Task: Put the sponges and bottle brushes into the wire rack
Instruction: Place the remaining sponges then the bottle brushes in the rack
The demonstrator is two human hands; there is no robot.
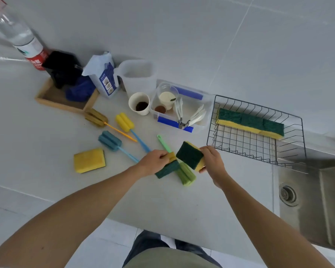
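Right hand [213, 161] in a firm grip on a sponge [190, 155], green side up, lifted off the surface [182, 200]. Left hand [155, 161] pinching a second sponge [167, 168] just left of that grip, low over the green bottle brush [186, 174]. Up and right of the grip, wire rack [259, 151] at the sink [317, 200] edge, three sponges [251, 122] already inside. Far left of the grip: yellow sponge [89, 160] flat, blue brush [109, 141], yellow brush [124, 122], brown brush [96, 118].
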